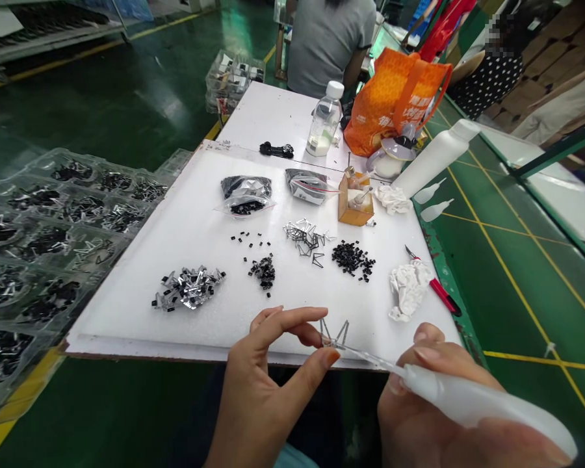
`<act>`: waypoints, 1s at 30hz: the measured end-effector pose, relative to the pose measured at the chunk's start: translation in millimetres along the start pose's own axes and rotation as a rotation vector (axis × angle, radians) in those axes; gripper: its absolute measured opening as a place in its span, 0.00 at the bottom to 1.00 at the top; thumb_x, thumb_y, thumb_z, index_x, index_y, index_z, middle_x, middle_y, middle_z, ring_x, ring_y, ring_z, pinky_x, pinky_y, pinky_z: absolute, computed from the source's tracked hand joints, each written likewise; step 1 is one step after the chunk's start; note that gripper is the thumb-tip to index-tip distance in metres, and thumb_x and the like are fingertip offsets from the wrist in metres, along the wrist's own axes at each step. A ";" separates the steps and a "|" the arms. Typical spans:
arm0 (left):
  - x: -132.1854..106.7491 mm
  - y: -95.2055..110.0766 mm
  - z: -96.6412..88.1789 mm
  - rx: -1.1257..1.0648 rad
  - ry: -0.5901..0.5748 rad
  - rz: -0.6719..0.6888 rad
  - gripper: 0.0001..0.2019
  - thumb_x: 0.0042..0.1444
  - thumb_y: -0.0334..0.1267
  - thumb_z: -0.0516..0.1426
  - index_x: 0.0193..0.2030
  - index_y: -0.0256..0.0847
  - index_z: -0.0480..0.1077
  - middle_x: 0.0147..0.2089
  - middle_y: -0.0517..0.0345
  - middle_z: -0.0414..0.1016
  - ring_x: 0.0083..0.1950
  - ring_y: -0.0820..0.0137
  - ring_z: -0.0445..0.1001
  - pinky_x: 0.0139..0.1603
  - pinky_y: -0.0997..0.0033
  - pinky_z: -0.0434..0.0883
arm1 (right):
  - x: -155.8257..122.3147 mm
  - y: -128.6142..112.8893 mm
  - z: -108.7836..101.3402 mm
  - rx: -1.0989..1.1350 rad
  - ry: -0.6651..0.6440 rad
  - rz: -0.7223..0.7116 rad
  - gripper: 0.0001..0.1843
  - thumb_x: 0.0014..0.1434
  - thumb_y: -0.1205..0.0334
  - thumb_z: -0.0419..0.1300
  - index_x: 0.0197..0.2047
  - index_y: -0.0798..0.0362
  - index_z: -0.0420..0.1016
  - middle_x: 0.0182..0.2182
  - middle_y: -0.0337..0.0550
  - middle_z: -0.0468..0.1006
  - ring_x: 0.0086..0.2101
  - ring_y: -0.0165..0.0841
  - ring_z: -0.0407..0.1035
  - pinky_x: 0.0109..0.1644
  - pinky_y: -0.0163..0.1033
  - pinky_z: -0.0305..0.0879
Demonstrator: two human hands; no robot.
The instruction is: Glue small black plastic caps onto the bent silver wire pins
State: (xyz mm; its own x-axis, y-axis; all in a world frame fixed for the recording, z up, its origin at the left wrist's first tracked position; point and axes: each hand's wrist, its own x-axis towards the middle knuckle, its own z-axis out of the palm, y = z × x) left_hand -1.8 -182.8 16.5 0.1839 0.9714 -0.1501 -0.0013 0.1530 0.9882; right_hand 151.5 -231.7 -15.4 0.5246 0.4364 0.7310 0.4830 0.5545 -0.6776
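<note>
Between thumb and fingertips, my left hand (268, 377) pinches a small metal bracket (342, 333) shaped like a W, just over the table's near edge. My right hand (433, 403) is wrapped round a white squeeze bottle (478, 393). The thin nozzle of that bottle points left and meets the bracket near my left thumb; whether it touches I cannot tell. Beyond my hands lie a pile of similar metal brackets (305, 235), a heap of small black pieces (351, 259) and a smaller black heap (263, 272). Metal pieces with black ends (190, 287) are piled to the left.
On the white table (292, 292) stand a clear bottle (324, 120), an orange bag (394, 101), a wooden box (355, 207) and a tall white bottle (439, 159). A red-handled knife (443, 297) lies beside crumpled tissue (409, 289). Parts trays (73, 221) sit left; a person (330, 45) sits ahead.
</note>
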 end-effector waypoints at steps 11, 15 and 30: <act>-1.3 -3.5 -2.1 -0.002 0.005 -0.043 0.12 0.54 0.38 0.69 0.44 0.59 0.82 0.33 0.66 0.79 0.41 0.67 0.77 0.61 0.62 0.69 | 11.4 7.3 -18.3 -0.022 0.032 0.085 0.30 0.72 0.42 0.47 0.41 0.51 0.84 0.19 0.33 0.72 0.25 0.34 0.65 0.60 0.45 0.59; -0.5 -3.6 -2.5 -0.007 -0.001 -0.036 0.12 0.55 0.37 0.69 0.45 0.58 0.82 0.33 0.66 0.79 0.41 0.70 0.77 0.53 0.72 0.72 | 9.1 7.5 -17.6 -0.051 0.054 0.083 0.34 0.73 0.40 0.42 0.38 0.51 0.84 0.18 0.35 0.69 0.27 0.35 0.66 0.58 0.47 0.60; 0.0 -4.0 -3.2 -0.045 -0.010 -0.066 0.12 0.55 0.36 0.69 0.45 0.58 0.82 0.34 0.69 0.79 0.41 0.75 0.77 0.50 0.82 0.72 | 11.8 -8.7 2.4 -0.034 0.162 0.253 0.26 0.70 0.41 0.53 0.35 0.48 0.85 0.20 0.36 0.70 0.31 0.39 0.63 0.61 0.46 0.55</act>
State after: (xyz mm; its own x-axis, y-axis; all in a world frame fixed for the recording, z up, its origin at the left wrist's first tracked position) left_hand -5.0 -182.8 12.4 0.1950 0.9571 -0.2141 -0.0332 0.2246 0.9739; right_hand 151.8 -229.6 -0.7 0.7351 0.4372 0.5181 0.3442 0.4176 -0.8409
